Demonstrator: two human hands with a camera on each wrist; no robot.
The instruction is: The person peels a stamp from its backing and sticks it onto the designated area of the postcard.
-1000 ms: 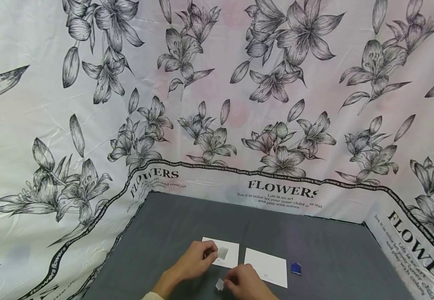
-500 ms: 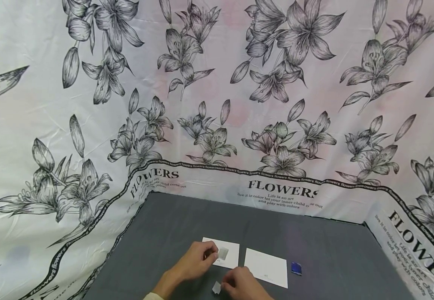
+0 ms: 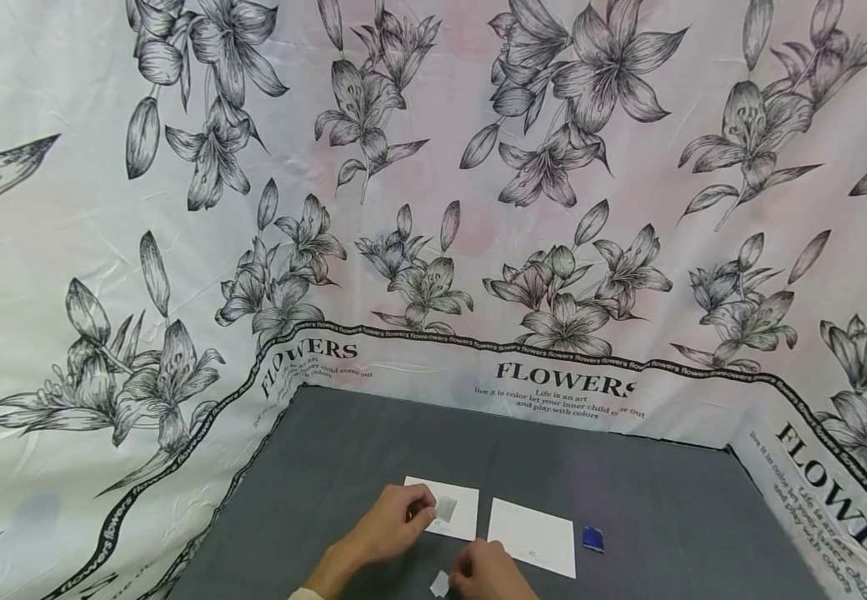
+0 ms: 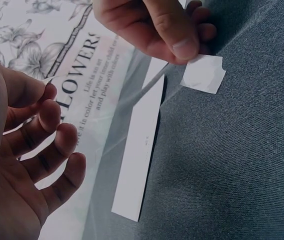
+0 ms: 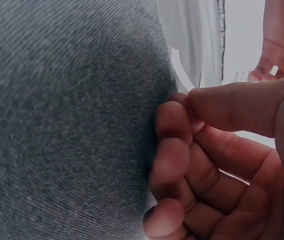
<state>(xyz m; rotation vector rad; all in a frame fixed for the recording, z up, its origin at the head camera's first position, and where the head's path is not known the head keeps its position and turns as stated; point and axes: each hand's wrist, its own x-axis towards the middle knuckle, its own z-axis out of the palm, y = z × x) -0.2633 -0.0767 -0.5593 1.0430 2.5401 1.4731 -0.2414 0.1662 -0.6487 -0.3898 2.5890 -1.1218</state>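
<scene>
Makeshift home-style setup, floral "FLOWERS" bedsheet backdrop (image 3: pixel 433 208), grey cloth-covered tabletop (image 3: pixel 373 442), w/ white cards (image 3: pixel 534 533)

We have two bare hands, left hand (image 3: pixel 392 527) and right hand (image 3: pixel 488 575), without rings or gloves; a pale cream sleeve cuff (image 3: pixel 303 593) edges our left wrist.

You're pinching a small white paper scrap (image 3: pixel 439 583) w/ your right hand (image 3: pixel 488 577), just above the grey tabletop (image 3: pixel 651 492); left hand (image 3: pixel 392 525) is pinching a translucent square (image 3: pixel 445 507) over a white card (image 3: pixel 458 510).
</scene>
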